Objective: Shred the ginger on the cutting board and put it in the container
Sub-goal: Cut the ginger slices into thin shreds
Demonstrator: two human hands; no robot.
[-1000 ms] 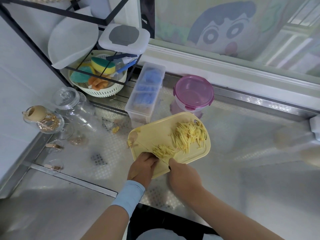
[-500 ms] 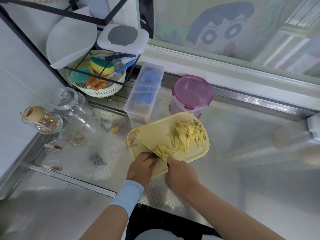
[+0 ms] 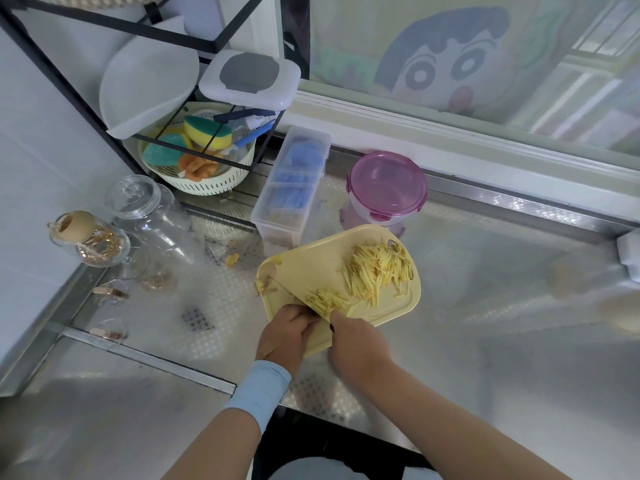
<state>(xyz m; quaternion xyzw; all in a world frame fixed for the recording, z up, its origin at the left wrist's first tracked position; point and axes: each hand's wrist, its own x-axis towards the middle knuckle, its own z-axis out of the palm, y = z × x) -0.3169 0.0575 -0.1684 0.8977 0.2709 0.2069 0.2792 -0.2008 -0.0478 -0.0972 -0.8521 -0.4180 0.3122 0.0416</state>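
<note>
Yellow cutting board, pink-lidded container

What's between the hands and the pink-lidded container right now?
Head view: the yellow cutting board, with a small ginger heap by the left hand and right hand, and a larger ginger pile nearer the pink-lidded container.

The cutting board lies on the counter, in front of the lidded round container. The large pile of shredded ginger sits on the board's right half. A smaller pile lies nearer, just beside the left hand and right hand at the near edge. The knife slants across the board's left part from the left hand. Ginger scraps sit at the far-left corner. Left of the container stands a rectangular lidded box. Further left is a colander under the wire rack, and 2 glass jars lie left of the board.
</note>
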